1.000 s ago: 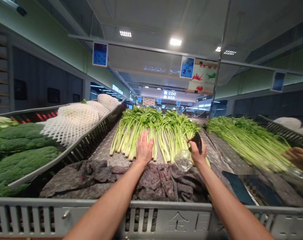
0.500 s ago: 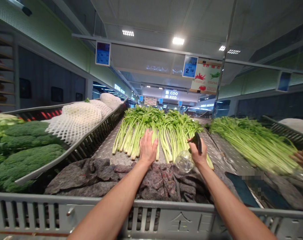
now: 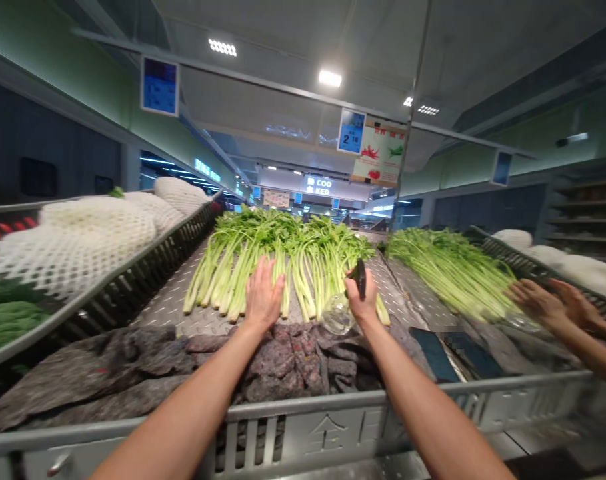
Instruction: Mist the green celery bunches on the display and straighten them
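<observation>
Celery stalks [image 3: 233,280] lie in a row on a metal diamond-plate shelf [image 3: 163,307], leaves to the back and cut ends toward me. My left hand [image 3: 263,293] is open over the middle stalks, fingers stretched forward; whether it presses on them I cannot tell. My right hand [image 3: 365,300] is closed round the neck of a clear spray bottle [image 3: 337,315] with a black head, at the right end of the celery. A rumpled grey felt cloth [image 3: 303,360] lies under my wrists, in front of the stalk ends.
A grey plastic crate edge [image 3: 333,403] runs along the front. Left, a black crate [image 3: 133,280] holds vegetables in white foam nets [image 3: 93,227] and broccoli [image 3: 17,327]. A mirror [image 3: 447,267] on the right reflects celery and hands. A dark flat object [image 3: 433,353] lies near it.
The view has turned to the right, so everything sits further left and more of the mirror shows. Both hands keep nearly the same place over the celery.
</observation>
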The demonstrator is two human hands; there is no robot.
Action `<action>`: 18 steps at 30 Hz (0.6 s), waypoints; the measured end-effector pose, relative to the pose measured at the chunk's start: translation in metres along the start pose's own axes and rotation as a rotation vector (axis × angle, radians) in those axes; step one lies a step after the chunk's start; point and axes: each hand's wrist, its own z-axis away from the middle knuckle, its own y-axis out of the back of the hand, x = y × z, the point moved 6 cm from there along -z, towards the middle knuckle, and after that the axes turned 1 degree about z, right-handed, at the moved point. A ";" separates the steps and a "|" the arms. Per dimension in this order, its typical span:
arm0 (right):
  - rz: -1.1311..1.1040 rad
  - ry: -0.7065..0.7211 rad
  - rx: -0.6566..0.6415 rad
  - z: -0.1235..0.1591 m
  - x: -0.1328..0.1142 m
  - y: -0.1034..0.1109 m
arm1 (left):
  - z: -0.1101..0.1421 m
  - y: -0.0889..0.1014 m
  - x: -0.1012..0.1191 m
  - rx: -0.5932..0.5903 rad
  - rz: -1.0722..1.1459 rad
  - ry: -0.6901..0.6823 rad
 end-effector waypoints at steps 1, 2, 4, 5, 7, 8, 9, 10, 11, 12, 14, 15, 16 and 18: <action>0.016 0.011 0.005 0.000 -0.001 0.000 | -0.001 0.000 -0.001 0.010 0.003 -0.005; 0.034 0.015 0.018 -0.001 -0.001 0.000 | -0.002 -0.001 -0.002 0.016 0.007 -0.008; 0.038 0.018 0.037 -0.003 0.001 0.000 | -0.004 -0.002 -0.004 0.026 0.013 -0.014; 0.036 0.009 0.048 -0.003 0.003 0.000 | -0.005 -0.002 -0.004 0.027 0.014 -0.017; 0.032 -0.016 0.074 -0.004 0.005 0.002 | -0.006 -0.003 -0.005 0.025 0.012 -0.019; 0.035 -0.030 0.085 -0.005 0.006 0.003 | -0.006 -0.002 -0.005 0.021 0.010 -0.016; 0.038 -0.041 0.094 -0.005 0.006 0.004 | -0.006 -0.002 -0.005 0.017 0.008 -0.010; 0.042 -0.048 0.102 -0.005 0.006 0.006 | -0.006 -0.002 -0.004 0.013 0.006 -0.003; 0.046 -0.051 0.110 -0.005 0.005 0.007 | -0.005 -0.001 -0.004 0.011 0.003 0.005; 0.047 -0.051 0.116 -0.005 0.005 0.008 | -0.004 0.000 -0.004 0.009 0.000 0.012; 0.039 -0.053 0.124 -0.005 0.006 0.011 | -0.003 0.001 -0.003 0.009 -0.008 0.020; 0.030 -0.062 0.125 -0.006 0.008 0.012 | -0.002 0.001 -0.002 0.008 -0.013 0.022; 0.025 -0.077 0.128 -0.006 0.010 0.013 | -0.002 0.001 -0.002 0.009 -0.017 0.023; 0.047 -0.125 0.166 -0.007 0.016 0.016 | -0.001 0.002 -0.002 0.009 -0.020 0.029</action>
